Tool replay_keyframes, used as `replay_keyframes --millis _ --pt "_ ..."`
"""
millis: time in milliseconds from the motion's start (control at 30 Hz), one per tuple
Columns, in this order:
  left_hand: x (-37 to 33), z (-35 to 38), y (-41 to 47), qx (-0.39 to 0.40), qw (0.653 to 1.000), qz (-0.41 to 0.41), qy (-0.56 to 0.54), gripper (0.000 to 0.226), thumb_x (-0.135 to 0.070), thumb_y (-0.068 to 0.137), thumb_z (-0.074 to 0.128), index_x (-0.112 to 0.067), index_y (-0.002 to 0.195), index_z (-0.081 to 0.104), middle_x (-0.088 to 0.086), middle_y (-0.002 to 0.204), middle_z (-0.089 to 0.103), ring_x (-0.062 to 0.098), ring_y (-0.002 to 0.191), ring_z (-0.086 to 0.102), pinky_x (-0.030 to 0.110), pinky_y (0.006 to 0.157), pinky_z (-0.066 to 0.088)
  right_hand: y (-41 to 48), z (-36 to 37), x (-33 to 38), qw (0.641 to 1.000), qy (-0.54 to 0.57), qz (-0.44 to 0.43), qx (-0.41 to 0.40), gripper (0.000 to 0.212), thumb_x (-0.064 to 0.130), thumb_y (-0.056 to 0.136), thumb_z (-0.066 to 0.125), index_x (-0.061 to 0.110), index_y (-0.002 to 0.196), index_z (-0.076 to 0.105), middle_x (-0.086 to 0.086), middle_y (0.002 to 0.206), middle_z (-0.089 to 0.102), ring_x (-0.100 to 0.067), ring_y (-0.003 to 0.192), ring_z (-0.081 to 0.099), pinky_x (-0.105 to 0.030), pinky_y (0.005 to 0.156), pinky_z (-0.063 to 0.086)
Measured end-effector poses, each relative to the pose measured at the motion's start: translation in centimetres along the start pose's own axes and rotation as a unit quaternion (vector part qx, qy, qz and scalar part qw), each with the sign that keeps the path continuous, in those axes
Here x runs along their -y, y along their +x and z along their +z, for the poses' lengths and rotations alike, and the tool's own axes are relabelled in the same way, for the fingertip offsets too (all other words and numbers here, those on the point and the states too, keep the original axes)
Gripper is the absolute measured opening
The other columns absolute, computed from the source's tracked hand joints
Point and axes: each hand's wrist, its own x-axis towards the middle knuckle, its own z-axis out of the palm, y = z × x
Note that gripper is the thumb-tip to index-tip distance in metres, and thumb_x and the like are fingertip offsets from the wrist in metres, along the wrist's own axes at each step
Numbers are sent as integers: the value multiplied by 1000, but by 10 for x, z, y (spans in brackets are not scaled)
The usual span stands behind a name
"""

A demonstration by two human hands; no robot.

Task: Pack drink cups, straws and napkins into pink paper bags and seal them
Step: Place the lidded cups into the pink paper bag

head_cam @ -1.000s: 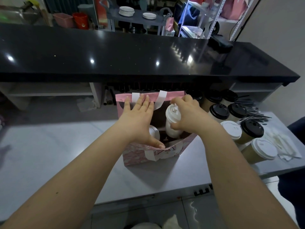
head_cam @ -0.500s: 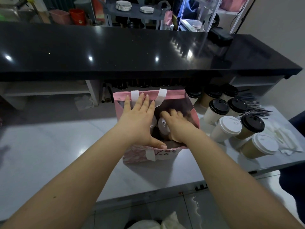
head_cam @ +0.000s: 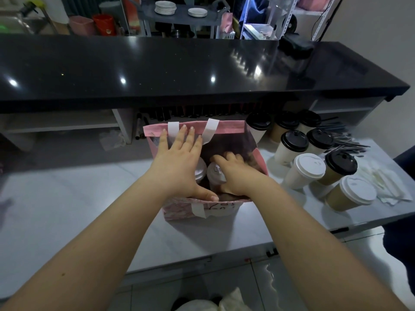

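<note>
Here, on the table point(head_cam: 67, 198), the bag point(head_cam: 155, 129) is held open by the left hand point(head_cam: 179, 162), spread flat with fingers straight, so a cup point(head_cam: 216, 176) can be seated inside by the right hand point(head_cam: 238, 176), curled round it. More cups point(head_cam: 307, 169) are stood within reach, rightward.

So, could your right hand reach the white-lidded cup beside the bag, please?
Probably, but not directly: the right hand is down inside the pink bag, whose side wall stands between. Lifted out, the white-lidded cup is close, its lid uncovered.

One bag point(head_cam: 231, 127), two cups point(head_cam: 215, 176) inside, eight cups point(head_cam: 308, 166) outside.
</note>
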Motion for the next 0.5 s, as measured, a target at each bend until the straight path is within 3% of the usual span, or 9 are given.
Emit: replay_keyframes --millis 167,233,333,500 --pt "0 3 0 -7 1000 -10 7 148 -102 39 17 -15 154 -14 11 162 -17 28 147 -24 62 116 -7 -3 6 -2 1000 2 0 16 86 42 82 67 31 150 16 -7 151 25 -34 136 25 -48 111 27" --pt "-1 6 -1 -14 1000 -13 7 147 -103 41 21 -15 154 -14 10 162 -17 27 147 -23 60 117 -8 -4 12 -2 1000 -17 -1 22 88 56 86 57 33 153 5 -2 162 3 -29 148 3 -50 119 7" --pt "0 10 -2 -23 1000 -19 6 146 -104 42 23 -17 154 -14 8 162 -17 25 147 -23 60 117 -8 -4 24 0 998 -48 -7 31 84 74 88 28 36 152 -13 7 160 -23 -19 146 -24 -48 117 -14" --pt "3 14 -6 -27 999 -23 -6 148 -103 38 15 -18 155 -14 5 163 -18 23 147 -24 59 118 -7 0 31 -1 998 -51 -7 32 80 76 88 15 38 151 -16 9 159 -26 -17 144 -28 -46 115 -21"
